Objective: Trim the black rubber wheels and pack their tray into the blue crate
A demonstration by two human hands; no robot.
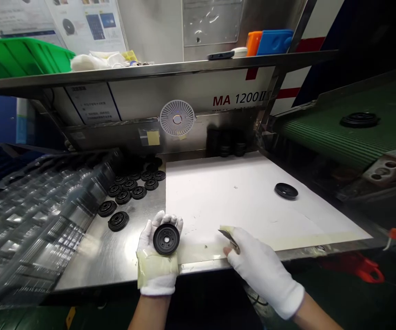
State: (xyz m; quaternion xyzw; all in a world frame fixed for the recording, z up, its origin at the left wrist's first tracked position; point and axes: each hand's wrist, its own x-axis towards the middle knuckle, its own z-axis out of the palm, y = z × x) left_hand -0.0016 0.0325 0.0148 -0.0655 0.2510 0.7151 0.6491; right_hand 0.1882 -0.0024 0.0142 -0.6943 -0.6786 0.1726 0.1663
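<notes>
At the front edge of a steel workbench, the gloved left hand (158, 261) curls its fingers around the rim of a black moulded disc (166, 239), holding it up with its central hole facing the head camera. A band of pale masking tape (156, 271) wraps the palm side of the white cotton glove. Just to the right, the gloved right hand (263, 270) is pressed together at the fingertips, pinching a small metal blade (226, 235) between them. The blade lies near the held disc but does not touch it. Beneath both hands, a white sheet (239, 197) covers the bench top, with a strip of similar tape (316, 240) along its near edge and a single black disc (286, 190) lying on it. Left of the sheet, more black discs (131, 188) lie in a loose group on the bare steel bench (94, 261), beside stacked clear plastic trays (36, 215). Farther out are a small white fan (177, 118), a green ribbed conveyor belt (342, 130) carrying another disc (359, 120), and an overhead shelf (149, 71) bearing a green crate (19, 58).
</notes>
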